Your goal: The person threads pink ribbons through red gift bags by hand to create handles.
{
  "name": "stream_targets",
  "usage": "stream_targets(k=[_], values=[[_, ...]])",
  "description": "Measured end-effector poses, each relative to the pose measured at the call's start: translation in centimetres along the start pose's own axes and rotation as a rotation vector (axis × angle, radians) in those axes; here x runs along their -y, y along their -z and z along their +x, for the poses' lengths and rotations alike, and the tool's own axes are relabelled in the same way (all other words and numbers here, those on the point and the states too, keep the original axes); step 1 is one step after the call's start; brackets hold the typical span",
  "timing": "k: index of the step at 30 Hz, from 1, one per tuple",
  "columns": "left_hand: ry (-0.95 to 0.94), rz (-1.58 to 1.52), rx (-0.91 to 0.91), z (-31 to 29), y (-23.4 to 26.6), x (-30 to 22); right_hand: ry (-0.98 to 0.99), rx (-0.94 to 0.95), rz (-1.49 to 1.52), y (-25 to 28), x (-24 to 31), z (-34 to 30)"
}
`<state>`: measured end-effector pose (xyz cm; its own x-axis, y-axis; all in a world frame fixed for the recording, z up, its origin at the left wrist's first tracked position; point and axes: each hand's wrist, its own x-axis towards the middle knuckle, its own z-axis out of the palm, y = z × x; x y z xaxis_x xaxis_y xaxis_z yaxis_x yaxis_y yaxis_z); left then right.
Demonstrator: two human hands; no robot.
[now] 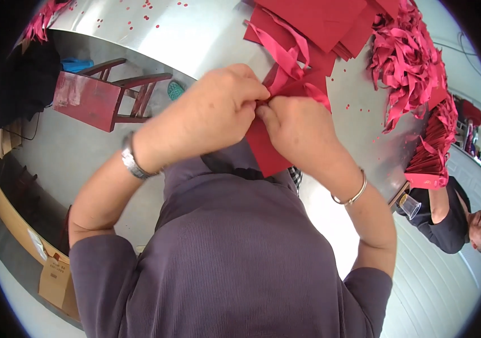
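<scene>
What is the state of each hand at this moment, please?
Left hand: closed, pinching the pink ribbon at the red sheet.
Right hand: closed, seemingly pinching the same ribbon; its fingertips partly hide the grip.

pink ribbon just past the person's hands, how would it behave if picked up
The pink ribbon is probably floppy, since it bends and twists into loops. It is likely light, given how thin the strip looks. It may curl rather than lie straight, as it already holds a curve.
</scene>
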<state>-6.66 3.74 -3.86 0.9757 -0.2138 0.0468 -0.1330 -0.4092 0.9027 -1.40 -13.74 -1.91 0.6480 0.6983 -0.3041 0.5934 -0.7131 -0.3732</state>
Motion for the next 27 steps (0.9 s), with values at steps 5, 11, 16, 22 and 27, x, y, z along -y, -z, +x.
stream_targets(k=[5, 11, 16, 22, 27], values=[[0.027, 0.088, 0.356, 1.8, 2.7, -0.2, 0.06, -0.167, 0.011, -0.5, 1.3, -2.2], [-0.034, 0.218, 0.415, 2.2, 2.1, -0.2, 0.032, -0.324, 0.057, -1.8, 1.1, -2.6], [-0.088, 0.204, 0.312, 1.6, 1.3, 0.3, 0.024, -0.38, 0.051, -2.2, 0.9, -2.6], [-0.056, -0.029, 0.29, 1.5, 1.6, 1.2, 0.016, -0.408, 0.155, -3.0, 0.8, -2.6], [-0.065, 0.13, 0.237, 1.3, 1.0, 0.7, 0.001, -0.418, 0.201, -3.0, 0.4, -2.5]])
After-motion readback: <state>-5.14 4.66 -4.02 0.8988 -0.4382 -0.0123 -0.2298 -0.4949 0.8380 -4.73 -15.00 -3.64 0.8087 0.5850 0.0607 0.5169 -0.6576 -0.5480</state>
